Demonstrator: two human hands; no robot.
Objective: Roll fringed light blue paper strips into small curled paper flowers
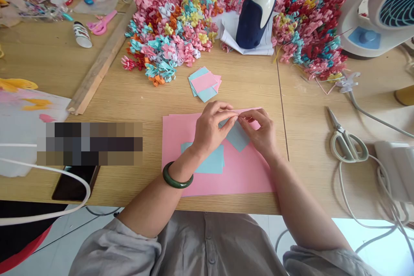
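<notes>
My left hand (211, 127) and my right hand (260, 131) meet over a large pink sheet of paper (246, 177) on the wooden table. Both pinch a small light-blue paper square (237, 137) at its top corner, fingers pressed together. The square is lifted a little off the pink sheet. A stack of light-blue paper pieces (211, 161) lies on the pink sheet under my left wrist, which wears a dark green bangle (176, 179).
A small pile of pink and blue squares (204, 83) lies beyond the hands. Heaps of curled paper flowers (171, 30) (308, 30) flank a navy-and-white bottle-shaped device (257, 6). Scissors (346, 138), cables and a fan (378, 13) stand right; a phone (76, 183) and a wooden slat (106, 49) left.
</notes>
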